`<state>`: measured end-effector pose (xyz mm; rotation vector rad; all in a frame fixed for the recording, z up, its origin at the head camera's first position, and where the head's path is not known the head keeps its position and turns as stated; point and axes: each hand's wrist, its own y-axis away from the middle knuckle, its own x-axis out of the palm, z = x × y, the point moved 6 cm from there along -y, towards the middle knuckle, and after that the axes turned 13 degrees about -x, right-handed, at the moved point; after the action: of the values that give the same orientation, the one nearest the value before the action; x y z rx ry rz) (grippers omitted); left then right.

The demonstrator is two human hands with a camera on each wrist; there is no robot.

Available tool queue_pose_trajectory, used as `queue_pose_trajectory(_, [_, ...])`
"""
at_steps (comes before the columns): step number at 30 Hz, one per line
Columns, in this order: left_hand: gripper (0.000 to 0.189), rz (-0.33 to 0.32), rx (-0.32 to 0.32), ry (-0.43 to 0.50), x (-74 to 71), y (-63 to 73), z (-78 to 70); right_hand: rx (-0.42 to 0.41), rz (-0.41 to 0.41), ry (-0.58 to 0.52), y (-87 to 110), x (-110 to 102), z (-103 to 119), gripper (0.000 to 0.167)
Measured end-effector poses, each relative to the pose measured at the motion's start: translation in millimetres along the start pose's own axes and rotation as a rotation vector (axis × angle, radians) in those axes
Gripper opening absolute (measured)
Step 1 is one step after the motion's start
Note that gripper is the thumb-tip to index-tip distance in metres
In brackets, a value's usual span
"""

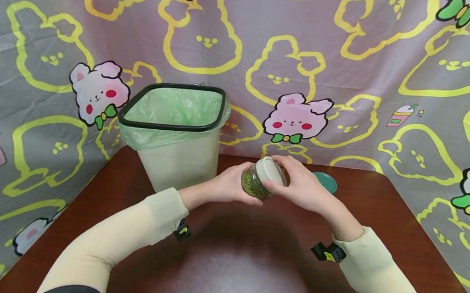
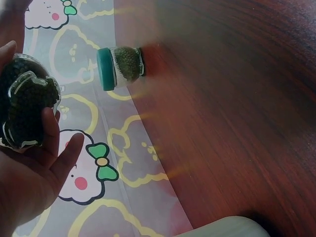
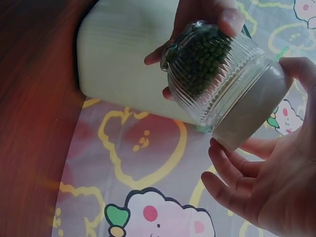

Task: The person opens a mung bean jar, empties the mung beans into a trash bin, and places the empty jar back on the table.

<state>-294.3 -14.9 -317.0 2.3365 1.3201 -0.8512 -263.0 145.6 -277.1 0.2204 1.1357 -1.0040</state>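
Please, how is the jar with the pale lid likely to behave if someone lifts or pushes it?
The jar will probably feel stiff and perhaps fragile, since its clear, ribbed wall looks like glass. The green grains fill only part of it, so its weight may shift when tilted. Laid on its side, its rounded form might let it roll.

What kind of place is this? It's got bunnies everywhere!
Probably a little booth set up for filming hands at work. Bunny-print cloth hangs behind and beside a brown table, and the person wears small black wrist cameras.
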Motion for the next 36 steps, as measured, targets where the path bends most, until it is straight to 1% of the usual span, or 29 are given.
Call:
queue_pose_trajectory(4, [0.080, -0.001, 0.004, -0.005, 0.3, -0.3, 0.2, -0.025, 0.011, -0.040, 0.2, 0, 1, 0.073])
queue_pose_trajectory(12, [0.081, -0.001, 0.008, -0.022, 0.2, 1.1, 1.0, -0.059, 0.039, -0.074, 1.6, 1, 1, 0.076])
queue_pose_trajectory(20, [0.080, 0.015, 0.015, -0.016, 0.2, 1.4, -0.5, -0.085, 0.028, -0.143, 1.0, -1, 3, 0.078])
queue_pose_trajectory(23, [0.080, 0.019, 0.024, -0.015, 0.5, 1.3, -0.8, -0.104, 0.032, -0.164, 0.8, -1, 4, 0.078])
queue_pose_trajectory(29, [0.078, 0.036, 0.041, -0.019, 2.2, 1.9, 2.0, -0.165, 0.065, -0.207, 1.3, -3, 4, 0.078])
queue_pose_trajectory(32, [0.078, 0.032, 0.041, -0.023, 2.0, 2.5, 4.1, -0.178, 0.058, -0.234, 1.6, -8, 4, 0.077])
queue_pose_trajectory(36, [0.077, 0.002, 0.036, -0.031, -0.9, 3.0, 6.2, -0.170, 0.042, -0.245, 1.8, -13, 3, 0.077])
